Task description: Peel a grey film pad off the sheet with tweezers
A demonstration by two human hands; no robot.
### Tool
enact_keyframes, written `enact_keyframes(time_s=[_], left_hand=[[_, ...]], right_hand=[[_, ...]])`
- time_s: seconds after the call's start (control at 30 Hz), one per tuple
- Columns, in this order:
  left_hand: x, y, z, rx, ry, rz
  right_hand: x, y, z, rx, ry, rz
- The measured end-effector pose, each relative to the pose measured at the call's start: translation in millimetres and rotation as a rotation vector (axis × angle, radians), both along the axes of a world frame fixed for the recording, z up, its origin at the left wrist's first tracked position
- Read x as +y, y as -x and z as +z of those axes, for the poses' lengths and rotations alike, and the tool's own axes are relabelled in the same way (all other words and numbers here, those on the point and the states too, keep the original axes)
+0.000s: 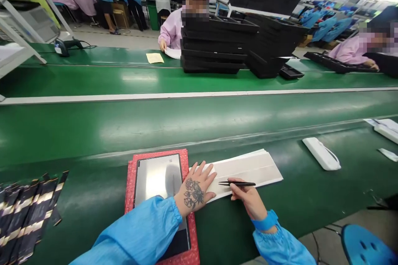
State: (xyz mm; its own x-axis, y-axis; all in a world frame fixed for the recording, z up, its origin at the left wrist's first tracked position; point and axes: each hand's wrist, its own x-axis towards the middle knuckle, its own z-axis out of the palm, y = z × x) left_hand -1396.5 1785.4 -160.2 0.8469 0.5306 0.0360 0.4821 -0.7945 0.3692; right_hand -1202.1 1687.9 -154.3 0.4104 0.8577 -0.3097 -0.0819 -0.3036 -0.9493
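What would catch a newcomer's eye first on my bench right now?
Probably the left hand, pressed flat on the white sheets at the near edge of the green bench, while the right hand pinches black tweezers over them. Just left lies a grey panel on a red mat. Across the belt rise stacks of black trays.

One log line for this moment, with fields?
left hand: flat on white sheets | right hand: holds tweezers | tablet: on red mat
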Motion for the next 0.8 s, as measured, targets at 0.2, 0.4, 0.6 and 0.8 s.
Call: enact_keyframes(time_s=[0.2, 0.4, 0.6, 0.8], left_hand=[[-3.1, -0.3, 2.9, -0.003, 0.048, 0.004], [-3.6, -0.9, -1.9, 0.004, 0.087, -0.013], [-4.2, 0.5, 3.3, 0.012, 0.079, 0.008], [-5.4, 0.9, 5.0, 0.016, 0.051, 0.013]], right_hand=[[-6.4, 9.8, -4.0, -0.033, 0.0, -0.092], [-14.1, 20.7, -9.7, -0.081, 0.004, -0.194], [-16.9, 26.2, -9.5, -0.176, -0.008, -0.213], [-21.0, 26.8, -9.2, -0.213, -0.039, -0.188]])
